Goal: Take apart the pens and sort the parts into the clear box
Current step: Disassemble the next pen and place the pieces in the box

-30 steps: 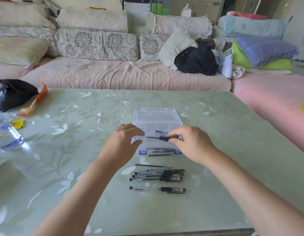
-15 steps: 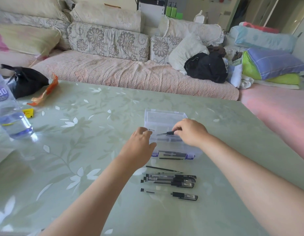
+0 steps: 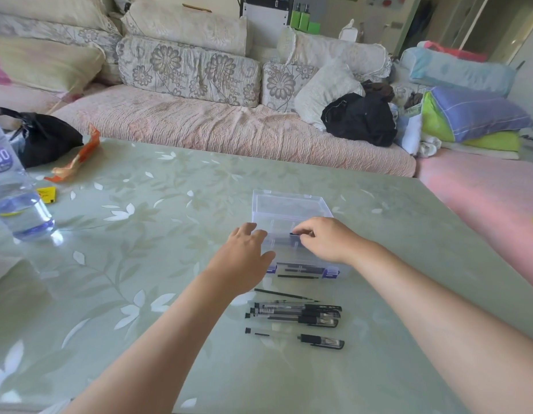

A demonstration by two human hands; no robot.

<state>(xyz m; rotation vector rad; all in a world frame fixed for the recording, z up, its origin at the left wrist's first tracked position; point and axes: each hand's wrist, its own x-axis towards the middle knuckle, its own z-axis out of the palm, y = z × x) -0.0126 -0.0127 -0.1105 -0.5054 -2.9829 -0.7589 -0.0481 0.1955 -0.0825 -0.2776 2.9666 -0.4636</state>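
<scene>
The clear box (image 3: 289, 204) stands open at the middle of the table, with dark pen parts in its near compartment (image 3: 301, 268). My right hand (image 3: 325, 240) hovers over the box and pinches a small black pen part (image 3: 295, 233). At the box's left wall rests my left hand (image 3: 244, 255), fingers spread and holding nothing. A thin black refill (image 3: 284, 294) lies on the table in front of the box. Below it sits a bunch of black pens (image 3: 293, 314), and one more pen (image 3: 295, 337) lies nearest me.
A water bottle (image 3: 11, 189) stands at the table's left edge. Behind it are a black bag (image 3: 47, 138), an orange wrapper (image 3: 77, 159) and a small yellow item (image 3: 47, 194). A sofa (image 3: 229, 135) with cushions runs along the table's far side.
My right hand has carried the black pen part over the box and lowered it toward a compartment. My left hand has let go and moved to the box's left side. The camera has shifted.
</scene>
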